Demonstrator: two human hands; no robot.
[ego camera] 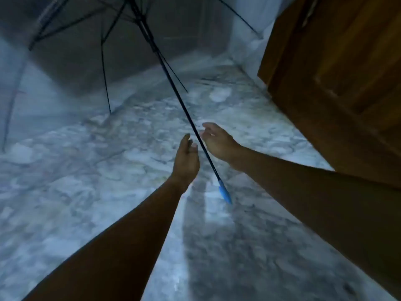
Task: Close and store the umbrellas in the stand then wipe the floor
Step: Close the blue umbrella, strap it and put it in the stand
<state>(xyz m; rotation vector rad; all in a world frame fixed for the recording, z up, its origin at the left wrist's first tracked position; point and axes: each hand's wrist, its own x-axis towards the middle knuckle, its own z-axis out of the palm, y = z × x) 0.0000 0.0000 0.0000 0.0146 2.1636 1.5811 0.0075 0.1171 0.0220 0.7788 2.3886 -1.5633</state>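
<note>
An open umbrella (pixel 91 40) with a see-through canopy and black ribs lies tipped on the marble floor, filling the upper left. Its thin black shaft (pixel 173 88) runs down to the right and ends in a blue handle (pixel 224 193) just above the floor. My left hand (pixel 186 157) is just left of the shaft, fingers relaxed, holding nothing. My right hand (pixel 217 142) is just right of the shaft, palm toward it, fingers loosely spread, holding nothing. Neither hand clearly touches the shaft. No umbrella stand is in view.
A brown wooden door (pixel 338 79) stands along the right side. The pale marble floor (pixel 86 203) spreads across the lower view. A white wall corner (pixel 245 29) lies at the far back. The picture is blurred.
</note>
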